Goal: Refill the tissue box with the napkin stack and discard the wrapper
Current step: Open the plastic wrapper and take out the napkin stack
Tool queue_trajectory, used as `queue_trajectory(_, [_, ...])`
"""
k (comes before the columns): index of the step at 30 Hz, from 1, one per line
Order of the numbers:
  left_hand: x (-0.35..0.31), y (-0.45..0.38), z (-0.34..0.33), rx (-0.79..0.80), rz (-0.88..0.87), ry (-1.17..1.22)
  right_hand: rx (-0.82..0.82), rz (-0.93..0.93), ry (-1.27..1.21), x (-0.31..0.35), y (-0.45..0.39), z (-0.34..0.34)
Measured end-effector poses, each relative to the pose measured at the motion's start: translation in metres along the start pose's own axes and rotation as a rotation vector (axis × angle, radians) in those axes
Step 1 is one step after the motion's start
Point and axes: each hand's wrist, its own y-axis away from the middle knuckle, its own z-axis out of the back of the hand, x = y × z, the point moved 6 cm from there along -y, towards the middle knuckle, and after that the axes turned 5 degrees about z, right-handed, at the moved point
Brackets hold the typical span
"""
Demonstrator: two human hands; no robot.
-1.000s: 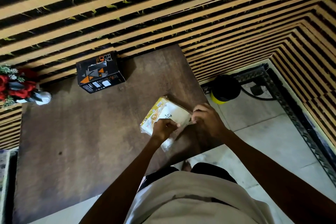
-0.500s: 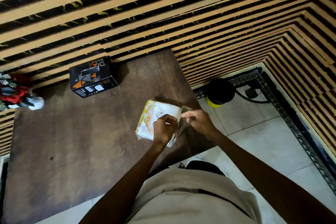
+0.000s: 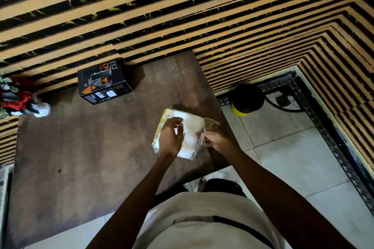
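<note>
Near the right front part of the dark brown wooden table (image 3: 85,157), both hands work on the clear plastic-wrapped stack of white napkins with a yellow printed edge (image 3: 189,127). The left hand (image 3: 171,137) lies over the pack's left half, fingers curled down onto its top face and gripping it, the thumb spread toward the middle. The right hand (image 3: 216,139) is at the pack's right edge, fingers pinched on the loose, crinkled clear plastic wrapper (image 3: 210,122) that stands up and away from the stack there. The pack lies on the tabletop close to the table's right edge. Its long axis runs from the near side of the table toward the far side, tilted a little so the far end leans left of straight; the yellow printed band follows the left long side, and the opened wrapper side faces right. Fine detail of the tear is blurred.

Farther back and to the left, well apart from the pack, a black cardboard tissue box with orange and grey triangles (image 3: 103,82) stands near the wall, its top slot showing a pale strip. At the far left edge sits a bunch of red flowers in a small white vase (image 3: 18,103). Beyond the table's right side, on the pale tiled floor (image 3: 293,147), stands a round yellow bin with a black top (image 3: 245,99), near the striped wood-slat wall (image 3: 182,16).
</note>
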Motion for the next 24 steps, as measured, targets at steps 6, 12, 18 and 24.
queue_trajectory(6, [0.108,-0.048,0.003,0.225,0.387,-0.201,0.115,-0.018,0.089,0.003,-0.006,-0.026])
queue_trajectory(12, [0.106,-0.056,0.023,0.229,0.451,0.193,0.107,-0.056,-0.013,0.013,-0.012,-0.042])
queue_trajectory(18, [0.127,-0.061,0.022,0.278,0.536,0.364,0.131,-0.071,-0.235,0.012,-0.018,-0.048])
queue_trajectory(24, [0.136,-0.071,0.019,0.347,0.609,0.347,0.168,-0.120,-0.225,0.012,-0.020,-0.051])
